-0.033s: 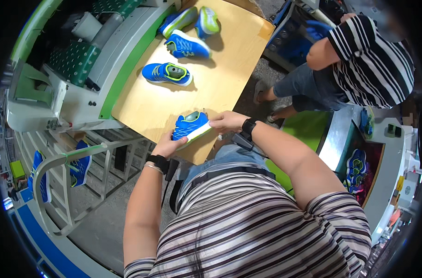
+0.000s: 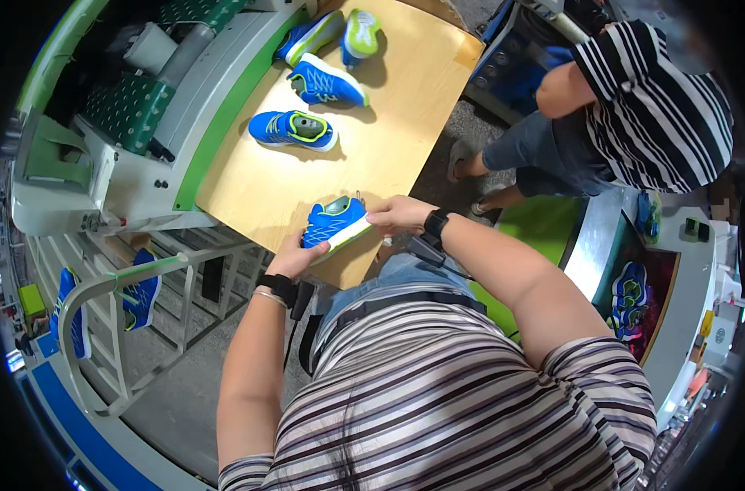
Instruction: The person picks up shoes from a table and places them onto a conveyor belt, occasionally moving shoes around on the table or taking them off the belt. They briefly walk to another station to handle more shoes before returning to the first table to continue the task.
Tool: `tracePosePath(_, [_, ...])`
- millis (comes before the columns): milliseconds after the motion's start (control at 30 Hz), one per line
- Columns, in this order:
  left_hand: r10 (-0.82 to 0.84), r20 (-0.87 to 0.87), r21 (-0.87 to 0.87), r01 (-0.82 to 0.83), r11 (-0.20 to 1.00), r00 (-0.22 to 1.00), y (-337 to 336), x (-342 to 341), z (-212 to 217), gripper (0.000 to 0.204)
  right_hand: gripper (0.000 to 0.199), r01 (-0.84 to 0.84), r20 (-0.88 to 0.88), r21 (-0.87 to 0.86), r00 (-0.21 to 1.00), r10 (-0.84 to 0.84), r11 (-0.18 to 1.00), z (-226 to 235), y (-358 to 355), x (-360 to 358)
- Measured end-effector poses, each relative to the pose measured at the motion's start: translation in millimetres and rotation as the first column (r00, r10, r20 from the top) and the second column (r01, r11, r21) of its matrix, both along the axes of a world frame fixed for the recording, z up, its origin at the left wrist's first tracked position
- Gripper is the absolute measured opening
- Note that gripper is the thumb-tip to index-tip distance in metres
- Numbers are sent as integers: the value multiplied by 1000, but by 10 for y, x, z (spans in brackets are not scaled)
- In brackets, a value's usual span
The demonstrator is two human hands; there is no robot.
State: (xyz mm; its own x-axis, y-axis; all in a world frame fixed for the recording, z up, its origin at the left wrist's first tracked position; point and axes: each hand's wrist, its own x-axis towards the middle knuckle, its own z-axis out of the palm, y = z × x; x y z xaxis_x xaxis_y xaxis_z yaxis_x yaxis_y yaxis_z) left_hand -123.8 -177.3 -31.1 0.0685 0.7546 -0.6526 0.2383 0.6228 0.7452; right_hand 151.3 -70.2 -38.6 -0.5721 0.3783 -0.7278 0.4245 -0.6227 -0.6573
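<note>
At the near edge of the wooden tabletop [image 2: 389,155] I hold a blue sneaker [image 2: 335,222] with a white sole and lime trim. A grey-green shoe last fills its opening. My left hand [image 2: 294,254] grips the toe end, thumb against the sole's side. Closed on the heel end is my right hand [image 2: 400,216], its fingers pressed at the back of the sole. Farther up the table lies a blue sneaker [image 2: 274,128], also with a last inside. Beyond it are another sneaker [image 2: 327,82] on its side and two more [image 2: 360,37], [image 2: 311,41] near the far edge.
A machine [image 2: 155,176] with a green edge borders the table's left. A metal rack [image 2: 114,286] at lower left carries blue shoes [image 2: 143,290]. On the right stands a co-worker [image 2: 659,106] in a striped shirt, near a green surface [image 2: 536,233] and more shoes [image 2: 630,299].
</note>
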Motion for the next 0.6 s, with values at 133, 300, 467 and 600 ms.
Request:
tracePosePath(133, [-13,-109,-61,6,998,994,8,-42,24,82,36,-80,-16,-18,997,80,997,-168,50,-76])
tracePosePath(300, [158,132,56,-166,985,979,-152,181,170,96,45,57,-163,-104,984,-73,993,292,73,-88])
tracePosePath(467, [279,166,235,-313,920,946,-175,516,496,94,49,38,-338,14,941,-31,999,728,282,-265])
tracePosePath(600, [372,127,335,-393,856,919,-112,684,769,95,45,71,-407,189,914,12,980,966,326,-327])
